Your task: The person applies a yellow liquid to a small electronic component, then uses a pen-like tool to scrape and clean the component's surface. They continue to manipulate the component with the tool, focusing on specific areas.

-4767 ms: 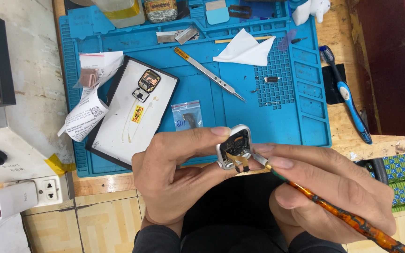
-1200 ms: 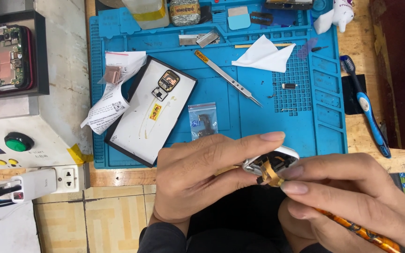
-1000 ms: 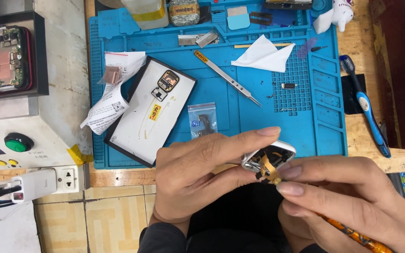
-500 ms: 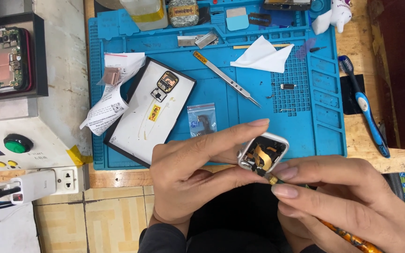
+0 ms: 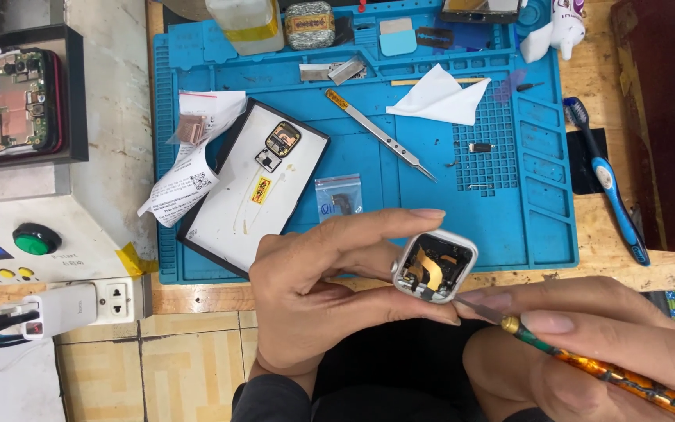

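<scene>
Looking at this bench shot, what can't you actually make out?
- Head view: tool tip inside the opened watch case, too small to tell what it touches.
- Right hand and tool handle, cut off by the bottom-right edge.
- Contents of the small plastic bag, too small.
- Bottle, cut off by the top edge.

A blue work mat (image 5: 197,70) covers the wooden table (image 5: 626,266). On the mat lie metal tweezers (image 5: 380,134), a folded white tissue (image 5: 439,98), a small clear bag (image 5: 338,199) and a white tray (image 5: 232,207) beside crumpled paper (image 5: 189,160). A blue toothbrush (image 5: 607,181) rests off the mat's right edge. A white power socket (image 5: 119,297) sits at lower left.
</scene>
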